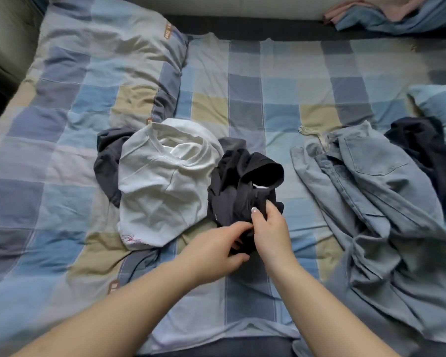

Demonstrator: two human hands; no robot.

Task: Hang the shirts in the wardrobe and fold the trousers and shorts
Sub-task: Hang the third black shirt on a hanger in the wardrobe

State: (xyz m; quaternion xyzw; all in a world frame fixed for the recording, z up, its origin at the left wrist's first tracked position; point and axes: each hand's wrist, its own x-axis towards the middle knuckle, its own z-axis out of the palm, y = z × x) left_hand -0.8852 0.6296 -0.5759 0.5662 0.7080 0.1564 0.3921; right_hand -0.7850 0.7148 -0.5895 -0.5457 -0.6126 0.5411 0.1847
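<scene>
Two bare hands are working at a crumpled black garment (242,186) lying near the middle of a checked blue, grey and tan bedsheet (268,81). Just left of the black garment and touching it, a white T-shirt (160,181) is spreading over a dark grey garment (107,155), which is showing only at its left edge and behind the collar. Left of and beyond those, a quilt (70,99) in the same check is lying bunched. Well to the right of the black garment, pale blue jeans (371,191) are sprawling, their length running from the far middle toward the near right, a back pocket facing up. Beyond the jeans, another dark garment (422,143) is resting against a checked pillow (443,104). Far right of the black garment, at the top edge, pink and blue cloth (397,14) is lying folded and cut off by the frame. The black garment is too bunched to give a clear long axis; one open cuff or leg hole is pointing up and to the right. The left hand (216,248) is gripping its near edge, fingers curled into the fabric, and the right hand (268,228) is pinching a fold just beside it. Whether the black garment is a shirt or shorts is hard to tell, and the pink print at the T-shirt's hem is unreadable.
</scene>
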